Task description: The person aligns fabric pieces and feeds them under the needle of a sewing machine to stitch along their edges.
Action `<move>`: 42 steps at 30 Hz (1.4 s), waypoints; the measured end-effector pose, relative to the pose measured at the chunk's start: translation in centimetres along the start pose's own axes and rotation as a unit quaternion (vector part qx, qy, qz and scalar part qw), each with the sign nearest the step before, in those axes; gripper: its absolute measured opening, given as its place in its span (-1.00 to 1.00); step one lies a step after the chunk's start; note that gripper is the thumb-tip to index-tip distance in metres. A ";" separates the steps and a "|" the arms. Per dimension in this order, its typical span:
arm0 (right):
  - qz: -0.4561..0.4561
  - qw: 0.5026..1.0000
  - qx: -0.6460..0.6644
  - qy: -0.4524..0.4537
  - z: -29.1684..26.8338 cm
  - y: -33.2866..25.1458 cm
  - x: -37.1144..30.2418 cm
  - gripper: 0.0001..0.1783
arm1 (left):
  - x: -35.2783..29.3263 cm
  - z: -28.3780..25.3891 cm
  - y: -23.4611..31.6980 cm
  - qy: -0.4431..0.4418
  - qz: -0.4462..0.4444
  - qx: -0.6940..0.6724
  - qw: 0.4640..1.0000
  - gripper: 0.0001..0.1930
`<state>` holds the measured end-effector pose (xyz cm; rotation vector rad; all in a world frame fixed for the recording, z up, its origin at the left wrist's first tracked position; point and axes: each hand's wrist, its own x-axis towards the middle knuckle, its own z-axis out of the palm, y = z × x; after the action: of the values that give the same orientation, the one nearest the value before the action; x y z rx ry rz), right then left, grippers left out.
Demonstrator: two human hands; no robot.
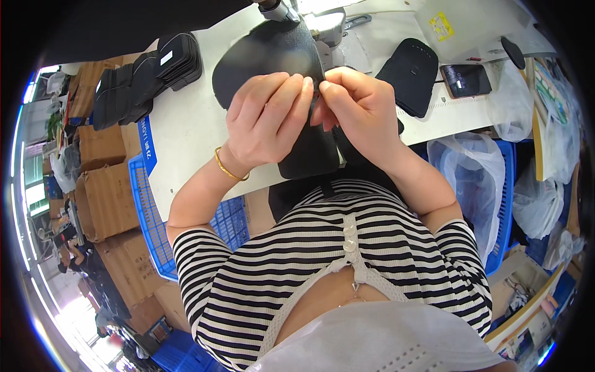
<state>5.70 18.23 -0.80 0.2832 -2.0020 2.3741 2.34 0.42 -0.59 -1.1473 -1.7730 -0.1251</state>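
A large black fabric piece (260, 56) lies on the white worktable (192, 139) beneath the metal presser part of a sewing machine (280, 11). Both hands meet at its right edge. My left hand (265, 118) rests on the piece, fingers bent and tips pinched at the edge. Close beside it, my right hand (359, 108) pinches the same edge between thumb and forefinger. The lower part of the black material hangs toward me below the hands. Exactly what lies between the fingertips is partly hidden.
Stacked black pieces (178, 59) lie at the table's left, flat black pieces (409, 74) at the right near a phone (466, 80). Blue baskets stand below the table, left (149, 214) and right (507, 204), the right one lined with clear plastic (465, 167). Cardboard boxes (111, 192) fill the left.
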 end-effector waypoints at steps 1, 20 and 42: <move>-0.001 1.000 -0.001 0.002 -0.1 0.0 0.3 -0.77 | 0.1 0.0 -0.1 -0.001 -0.001 -0.016 1.000 -0.69; -0.026 0.999 0.031 0.000 0.3 1.2 4.2 -0.75 | 0.8 3.1 -5.5 0.023 0.033 0.001 0.999 -0.69; 0.018 0.999 0.026 -0.037 0.1 1.4 3.2 -0.80 | 2.3 3.2 -2.9 -0.028 -0.099 0.030 0.994 -0.70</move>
<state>2.43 17.53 -1.68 0.3439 -1.9938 2.4755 -2.12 1.99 0.65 -0.9392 -1.9264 -0.1584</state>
